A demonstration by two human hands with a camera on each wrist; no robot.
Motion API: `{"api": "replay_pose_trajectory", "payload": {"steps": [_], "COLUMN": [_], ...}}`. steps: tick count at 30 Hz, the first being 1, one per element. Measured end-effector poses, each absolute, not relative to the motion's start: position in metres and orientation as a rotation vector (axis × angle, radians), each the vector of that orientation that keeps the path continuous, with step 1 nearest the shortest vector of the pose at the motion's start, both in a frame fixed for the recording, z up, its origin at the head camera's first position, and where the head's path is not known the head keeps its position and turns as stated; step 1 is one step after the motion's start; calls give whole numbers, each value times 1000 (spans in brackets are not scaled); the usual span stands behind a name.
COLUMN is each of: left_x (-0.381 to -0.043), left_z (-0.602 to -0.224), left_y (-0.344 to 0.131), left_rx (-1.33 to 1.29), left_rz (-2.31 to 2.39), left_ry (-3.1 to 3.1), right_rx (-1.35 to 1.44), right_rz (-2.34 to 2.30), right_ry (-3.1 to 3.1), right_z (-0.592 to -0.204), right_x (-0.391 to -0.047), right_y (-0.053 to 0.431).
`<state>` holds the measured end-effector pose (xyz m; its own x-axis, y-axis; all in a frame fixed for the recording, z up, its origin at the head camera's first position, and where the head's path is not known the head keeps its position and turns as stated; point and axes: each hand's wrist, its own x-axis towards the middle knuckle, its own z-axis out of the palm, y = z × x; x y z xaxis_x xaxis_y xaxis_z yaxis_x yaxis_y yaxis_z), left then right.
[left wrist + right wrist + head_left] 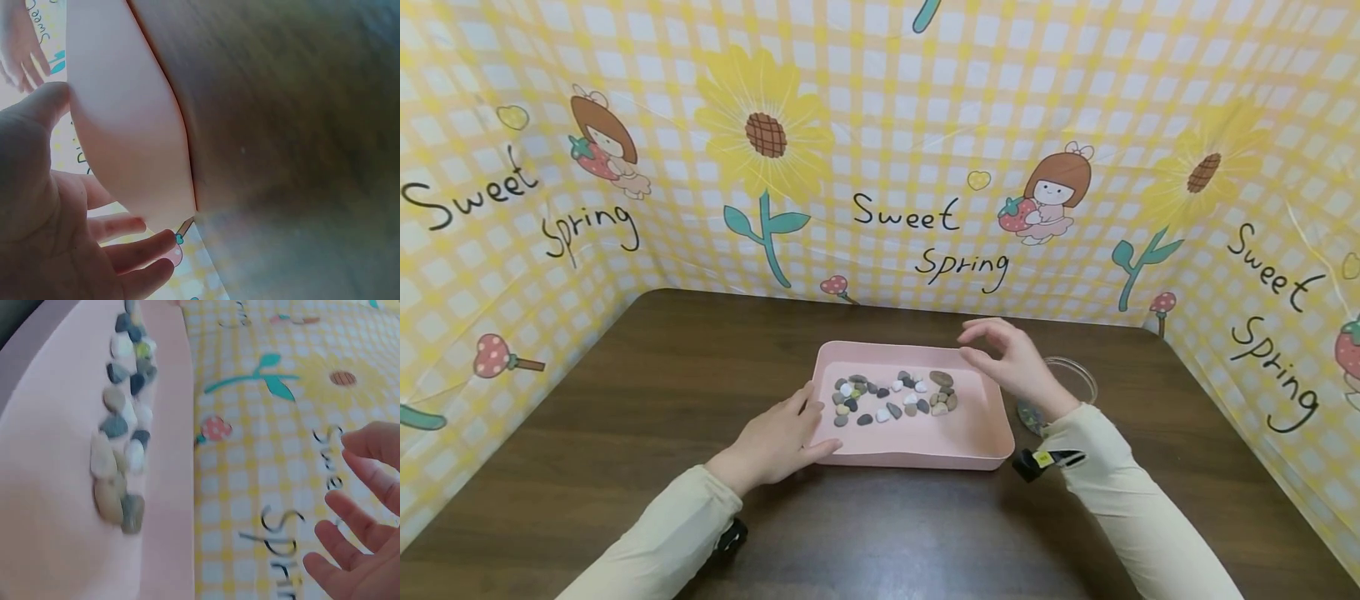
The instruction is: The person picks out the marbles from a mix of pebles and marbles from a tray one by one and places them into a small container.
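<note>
A pink rectangular tray (958, 437) lies on the brown table. Across its floor, several small stones (892, 411) in grey, white and tan form an outline, with a tighter tan cluster on the right. My left hand (778, 435) rests at the tray's left end, thumb on the near rim and the other fingers loosely extended along the left side. Above the tray's far right corner hovers my right hand (1011, 358), its loosely bent fingers spread apart. Nothing shows between those fingers (350, 515) in the right wrist view.
Right of the tray, partly behind the right wrist, stands a clear round container (1086, 379) with dark and greenish bits near it. A yellow checked cloth (895, 125) printed with flowers walls the table at the back and both sides.
</note>
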<state>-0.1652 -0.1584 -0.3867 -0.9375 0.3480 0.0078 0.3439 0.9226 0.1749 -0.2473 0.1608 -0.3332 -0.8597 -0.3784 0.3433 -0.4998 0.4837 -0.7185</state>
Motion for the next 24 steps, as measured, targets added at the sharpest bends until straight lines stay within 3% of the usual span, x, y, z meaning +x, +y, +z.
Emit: {"api": "replay_pose_trajectory", "payload": {"steps": [13,24], "left_x": [-165,-164], "left_z": [-387,-385], "left_y": [-159,-158], "left_rx": [557,543], "left_rz": [267,280], "left_ry": [3072,3060], "right_rx": [1085,1147], "right_rz": [1466,1434], "right_ry": [-2666,-2780], "right_z": [-342,-353], "right_x": [-273,-286], "right_y": [113,85]}}
